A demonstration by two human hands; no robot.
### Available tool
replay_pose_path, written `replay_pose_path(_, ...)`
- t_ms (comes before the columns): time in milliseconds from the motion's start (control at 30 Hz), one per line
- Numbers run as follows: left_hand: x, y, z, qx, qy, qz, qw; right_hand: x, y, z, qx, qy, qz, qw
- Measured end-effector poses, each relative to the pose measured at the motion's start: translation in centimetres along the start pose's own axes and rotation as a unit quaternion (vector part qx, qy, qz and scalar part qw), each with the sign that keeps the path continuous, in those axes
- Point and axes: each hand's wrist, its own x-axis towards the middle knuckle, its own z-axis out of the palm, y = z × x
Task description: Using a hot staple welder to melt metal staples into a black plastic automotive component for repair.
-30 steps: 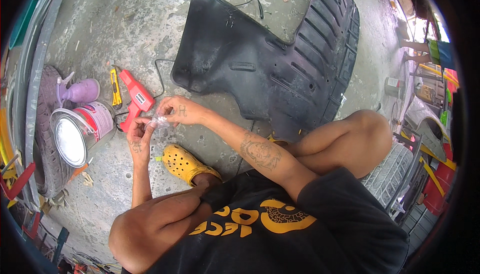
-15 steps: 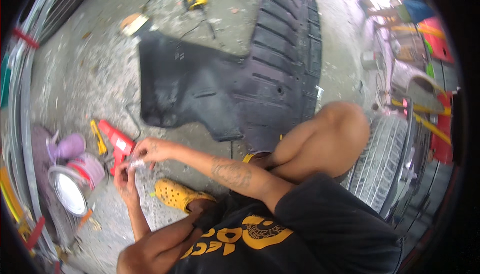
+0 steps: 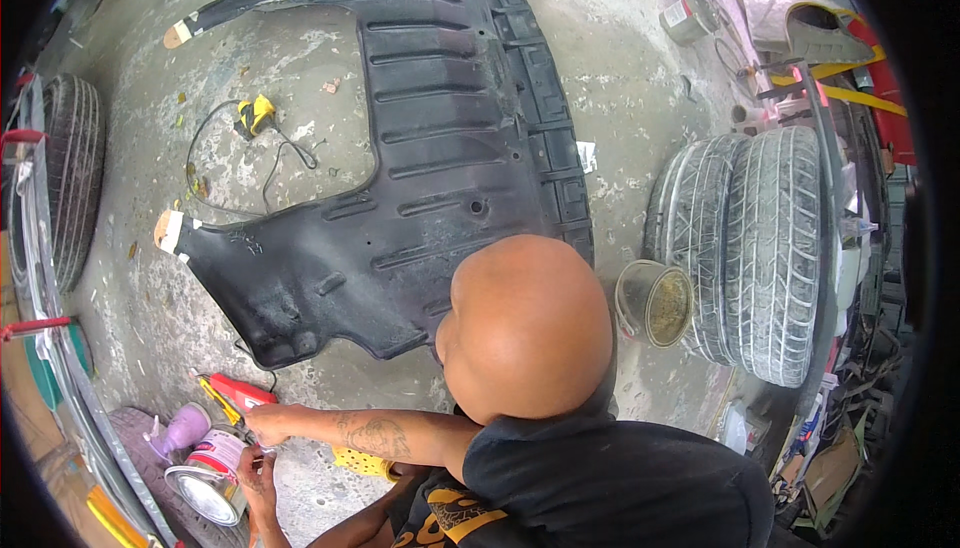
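Observation:
My left hand is low at the left, fingers pinched on a small whitish piece whose kind is too small to tell. Just above it my right hand has its fingers bent down beside a red heat-gun-shaped tool. Whether those fingers hold anything is hidden. A yellow-handled tool lies against the red one. Close to my left hand stands a tin can with a pink-red label, and a round metal lid leans in front of it. A purple bottle lies behind.
A large black moulded plastic panel covers the middle floor, tape on its two arm ends. A yellow corded tool lies within its cutout. Dusty tyres and a bucket stand right. A metal rail runs down the left.
The view has shifted, bringing more of the panel and the tyres in. My right hand has moved apart from my left, toward the red and yellow tools; the small piece stays in my left.

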Motion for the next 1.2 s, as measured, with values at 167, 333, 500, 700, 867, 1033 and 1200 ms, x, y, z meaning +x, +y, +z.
replay_pose_path(167,2.3,2.0,-2.1,0.085,-0.068,-0.008,0.994,0.8,-0.6,-1.4,0.058,-0.053,0.076,0.994)
replay_pose_path(333,4.0,4.0,-2.3,-0.078,-0.024,-0.004,0.997,-1.1,-4.3,-4.9,-0.111,0.052,-0.022,0.992)
replay_pose_path(500,5.4,2.5,-0.3,0.003,-0.09,0.002,0.996,-2.5,-2.5,-5.5,-0.077,0.068,0.002,0.995)
replay_pose_path(700,5.1,-1.0,-0.4,-0.04,-0.129,0.001,0.991,-3.0,-0.2,-4.6,0.017,0.038,-0.018,0.999)
replay_pose_path(867,3.8,-1.7,-1.5,-0.053,-0.088,0.009,0.995,-2.9,-0.6,-6.1,0.233,-0.032,-0.041,0.971)
replay_pose_path(1033,4.1,0.2,-2.1,-0.026,-0.082,0.012,0.996,-2.9,0.5,-7.4,0.061,-0.019,-0.013,0.998)
replay_pose_path(1200,4.1,2.1,-1.9,-0.121,0.012,-0.06,0.991,-2.3,0.4,-7.2,0.065,-0.032,0.001,0.997)
